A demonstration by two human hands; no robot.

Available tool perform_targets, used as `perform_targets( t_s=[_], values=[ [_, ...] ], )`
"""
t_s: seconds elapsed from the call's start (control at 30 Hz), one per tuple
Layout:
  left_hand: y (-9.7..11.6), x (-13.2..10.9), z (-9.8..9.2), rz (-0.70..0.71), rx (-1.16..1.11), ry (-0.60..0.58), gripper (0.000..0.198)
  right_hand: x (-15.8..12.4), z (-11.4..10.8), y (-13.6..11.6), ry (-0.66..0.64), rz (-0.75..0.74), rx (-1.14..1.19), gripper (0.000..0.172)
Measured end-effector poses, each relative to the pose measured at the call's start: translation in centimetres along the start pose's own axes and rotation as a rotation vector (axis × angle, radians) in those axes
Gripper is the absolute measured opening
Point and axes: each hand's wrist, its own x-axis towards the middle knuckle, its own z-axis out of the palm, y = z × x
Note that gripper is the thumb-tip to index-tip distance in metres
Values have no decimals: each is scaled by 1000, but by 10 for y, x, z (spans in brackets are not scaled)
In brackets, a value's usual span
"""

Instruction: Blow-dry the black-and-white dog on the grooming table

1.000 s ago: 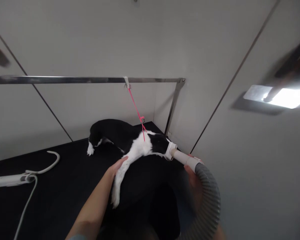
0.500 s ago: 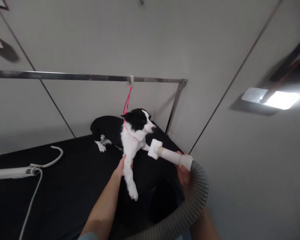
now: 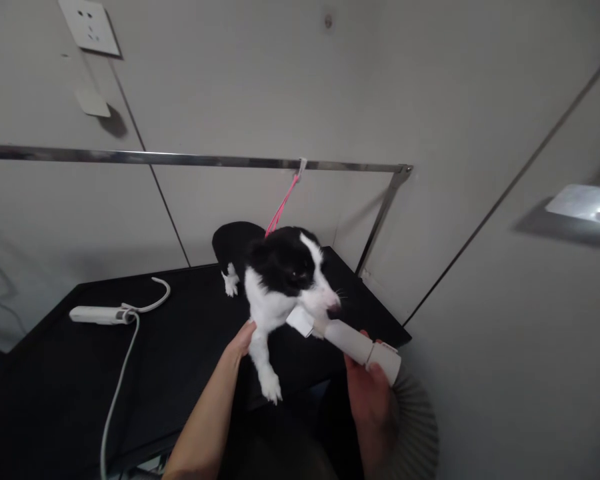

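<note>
A black-and-white dog (image 3: pixel 275 300) is on the black table (image 3: pixel 180 360), its head turned to the right and one front paw at the near edge. My left hand (image 3: pixel 243 339) is closed on the upper part of that front leg; the leg hides most of its fingers. In my right hand (image 3: pixel 370 390) is the white nozzle (image 3: pixel 353 341) of a dryer hose, gripped near its base. The flat nozzle head (image 3: pixel 300 321) is at the dog's chest, just under its muzzle. A grey ribbed hose (image 3: pixel 417 427) trails down behind my right wrist.
A pink cord (image 3: pixel 283 208) runs from a hook on the metal bar (image 3: pixel 190 160) to the dog's neck. On the table's left lies a white device (image 3: pixel 100 315) with a curved arm and a cable (image 3: pixel 117 393). Walls stand behind and to the right.
The dog has brought its head forward and lower, over the nozzle. The nozzle head has come against its chest area. My left hand stays at the leg; the view has swung left.
</note>
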Motion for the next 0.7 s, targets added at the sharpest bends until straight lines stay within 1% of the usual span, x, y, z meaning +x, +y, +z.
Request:
perform_targets(
  t_s=[0.07, 0.1, 0.17, 0.23, 0.27, 0.37, 0.43, 0.53, 0.6, 0.63, 0.7],
  values=[
    [6, -8, 7, 82, 88, 41, 43, -10, -3, 2, 101, 78, 41, 34],
    [9, -11, 11, 98, 131, 33, 42, -12, -3, 1, 135, 102, 71, 33],
    [13, -15, 19, 109, 183, -33, 45, -11, -4, -3, 156, 109, 143, 31],
    [15, -15, 28, 127, 189, -98, 53, -5, -6, -7, 142, 102, 200, 30],
    [15, -15, 32, 131, 187, -120, 55, -1, -9, -9, 158, 111, 208, 29],
    [13, -14, 44, 135, 174, -155, 53, 6, -16, -15, 268, 148, 169, 26],
    [12, -14, 50, 140, 167, -163, 50, 3, -17, -22, 295, 117, 143, 26],
    [12, -16, 55, 132, 188, -168, 49, -10, -6, -44, 239, -37, 170, 30],
    [11, -19, 57, 116, 209, -171, 46, -21, 3, -61, 153, -182, 174, 30],
    [11, -20, 58, 111, 218, -166, 42, -27, 6, -67, 99, -230, 145, 30],
    [10, -22, 59, 112, 230, -154, 32, -36, 6, -74, 12, -245, 33, 29]
  ],
)
